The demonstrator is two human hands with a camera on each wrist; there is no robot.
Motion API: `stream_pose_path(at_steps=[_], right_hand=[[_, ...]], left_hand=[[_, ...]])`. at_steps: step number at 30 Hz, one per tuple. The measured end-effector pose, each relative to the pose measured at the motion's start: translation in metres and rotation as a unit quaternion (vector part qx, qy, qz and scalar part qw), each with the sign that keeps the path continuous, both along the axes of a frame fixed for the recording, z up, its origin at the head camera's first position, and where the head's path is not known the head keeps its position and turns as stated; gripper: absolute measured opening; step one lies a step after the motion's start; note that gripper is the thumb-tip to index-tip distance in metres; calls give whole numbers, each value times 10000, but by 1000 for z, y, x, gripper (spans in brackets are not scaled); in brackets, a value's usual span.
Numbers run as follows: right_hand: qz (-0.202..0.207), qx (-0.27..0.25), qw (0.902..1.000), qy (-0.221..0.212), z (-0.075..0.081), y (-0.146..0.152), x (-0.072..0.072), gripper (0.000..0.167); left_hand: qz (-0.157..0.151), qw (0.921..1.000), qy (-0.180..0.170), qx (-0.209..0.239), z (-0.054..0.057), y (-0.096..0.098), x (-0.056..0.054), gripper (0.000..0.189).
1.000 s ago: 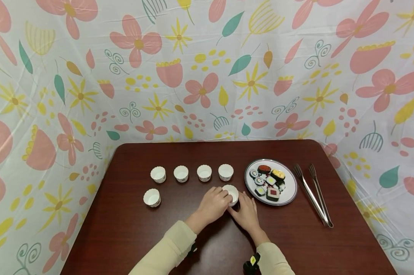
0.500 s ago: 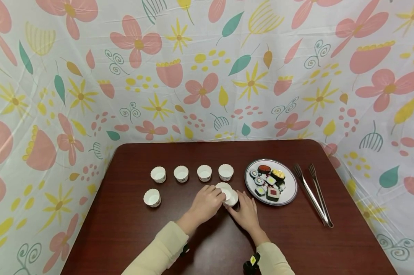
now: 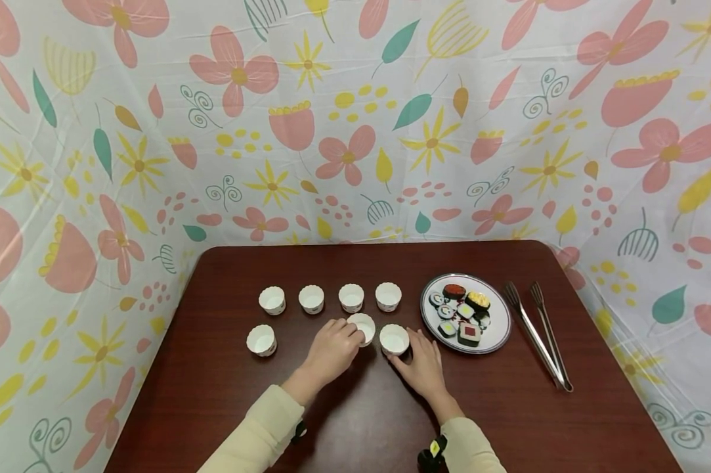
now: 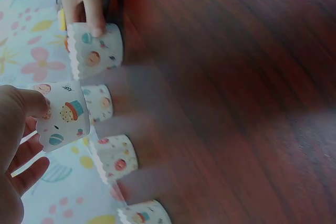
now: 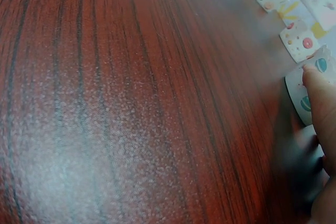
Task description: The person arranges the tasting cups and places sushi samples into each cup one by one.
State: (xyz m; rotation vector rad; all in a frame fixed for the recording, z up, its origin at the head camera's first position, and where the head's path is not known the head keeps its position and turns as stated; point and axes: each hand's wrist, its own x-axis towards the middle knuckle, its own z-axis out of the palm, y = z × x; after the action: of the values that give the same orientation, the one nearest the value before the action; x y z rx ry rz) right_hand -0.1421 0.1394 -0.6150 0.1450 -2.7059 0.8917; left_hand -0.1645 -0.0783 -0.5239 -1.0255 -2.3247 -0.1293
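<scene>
With the thumb and fingers of your left hand (image 3: pixel 334 348) you pinch one white cup (image 3: pixel 364 327); the left wrist view shows it raised above the desk (image 3: pixel 213 407), with a cupcake picture on its wall. Your right hand (image 3: pixel 423 364) is curled partly around a second cup (image 3: pixel 394 340), which stands upright on the desk, and the thumb touches its outer wall. These two cups are near each other, but apart. Behind them, four similar cups (image 3: pixel 272 300) stand upright in a row, and a single cup (image 3: pixel 261 341) stands at the left, in front of this row. To the right of your right hand is a round plate (image 3: pixel 499 333) with sushi pieces (image 3: pixel 469 333). Just beside the plate, metal tongs (image 3: pixel 537 337) lie spread apart.
</scene>
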Motion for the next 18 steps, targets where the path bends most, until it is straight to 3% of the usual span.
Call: stream_pose_path(at_steps=[13, 18], right_hand=[[1, 52, 9996, -263, 0, 1, 1, 71], [-17, 53, 9997, -257, 1, 1, 0, 71]], left_hand=[[204, 9998, -28, -3, -17, -37, 0, 12], [365, 9988, -300, -101, -21, -51, 1, 11]])
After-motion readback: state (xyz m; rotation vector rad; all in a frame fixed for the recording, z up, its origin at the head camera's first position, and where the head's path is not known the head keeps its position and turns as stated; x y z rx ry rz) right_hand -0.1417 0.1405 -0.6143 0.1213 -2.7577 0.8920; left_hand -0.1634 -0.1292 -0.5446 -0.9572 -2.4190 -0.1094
